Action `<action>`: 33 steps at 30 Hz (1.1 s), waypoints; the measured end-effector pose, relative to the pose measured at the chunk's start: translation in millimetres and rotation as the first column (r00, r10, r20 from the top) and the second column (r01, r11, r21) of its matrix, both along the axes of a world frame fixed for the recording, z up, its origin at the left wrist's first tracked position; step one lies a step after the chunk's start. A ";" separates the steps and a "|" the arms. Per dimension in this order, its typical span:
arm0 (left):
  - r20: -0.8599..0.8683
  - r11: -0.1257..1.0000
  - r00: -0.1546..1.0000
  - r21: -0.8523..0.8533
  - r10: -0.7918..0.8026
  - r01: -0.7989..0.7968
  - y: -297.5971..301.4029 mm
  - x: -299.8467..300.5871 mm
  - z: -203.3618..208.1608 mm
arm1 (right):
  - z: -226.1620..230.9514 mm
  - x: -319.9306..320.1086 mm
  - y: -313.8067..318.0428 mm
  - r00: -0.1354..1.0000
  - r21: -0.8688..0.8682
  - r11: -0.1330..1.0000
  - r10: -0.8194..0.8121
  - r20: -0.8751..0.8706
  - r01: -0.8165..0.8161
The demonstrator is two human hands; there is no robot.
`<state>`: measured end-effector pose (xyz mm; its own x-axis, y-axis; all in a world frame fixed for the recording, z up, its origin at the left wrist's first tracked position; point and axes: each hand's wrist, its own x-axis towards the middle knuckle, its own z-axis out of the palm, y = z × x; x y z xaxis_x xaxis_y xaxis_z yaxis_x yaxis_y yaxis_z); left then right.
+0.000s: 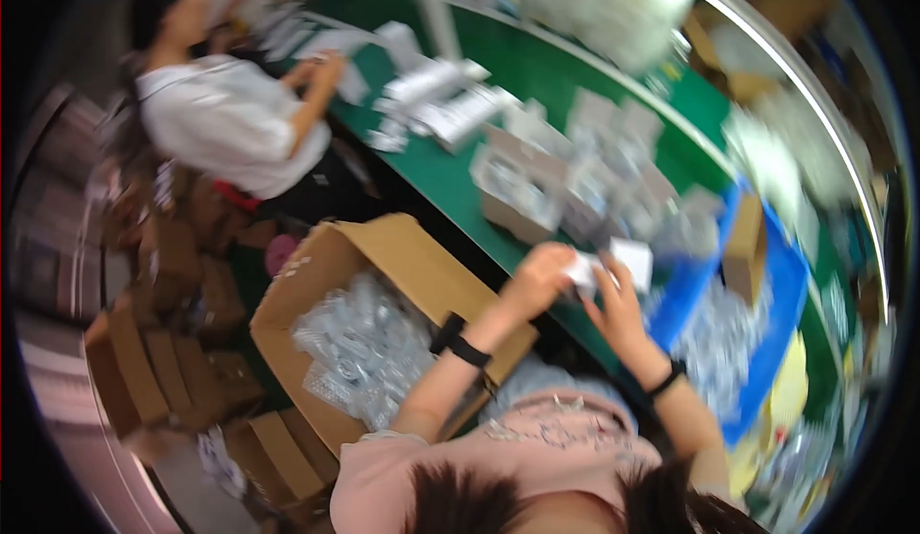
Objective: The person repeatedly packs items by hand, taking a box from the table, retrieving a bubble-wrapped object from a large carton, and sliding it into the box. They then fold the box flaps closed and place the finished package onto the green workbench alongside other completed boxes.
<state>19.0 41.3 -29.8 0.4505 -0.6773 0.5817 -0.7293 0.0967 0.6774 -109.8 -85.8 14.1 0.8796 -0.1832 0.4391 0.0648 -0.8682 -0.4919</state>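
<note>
Over the green bench edge, my left hand (539, 280) and my right hand (618, 309) meet at a small white carton (582, 270). My left fingers are closed on its left side. The right thumb and fingers pinch its other side. A white flap or panel (632, 264) stands out beyond my right fingers; whether it belongs to the same carton is blurred. Just past my hands, several open cartons (522, 194) hold clear wrapped pieces. To the right of my right hand, a blue bin (736, 409) holds clear plastic-wrapped pieces.
A large open cardboard box (287, 342) of bubble-wrapped pieces stands left of my arms. The green bench (431, 170) carries stacked white flat cartons (450, 103). Another person (225, 117) works at its far left. More cardboard boxes (177, 371) lie at left.
</note>
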 end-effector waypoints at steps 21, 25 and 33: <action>-0.137 0.991 0.988 0.104 -0.066 0.081 -3.9 -4.2 15.2 | -5.4 15.0 1.1 0.852 0.056 0.945 0.314 -0.419 -0.321; -0.217 0.981 0.971 0.138 -0.103 0.135 7.9 -0.5 23.4 | -10.7 9.9 -5.3 0.858 0.047 0.927 0.363 -0.364 -0.372; -0.177 0.968 0.976 0.189 -0.131 0.164 0.7 8.1 20.5 | 4.9 -8.1 -0.9 0.913 -0.123 0.962 0.185 -0.363 -0.243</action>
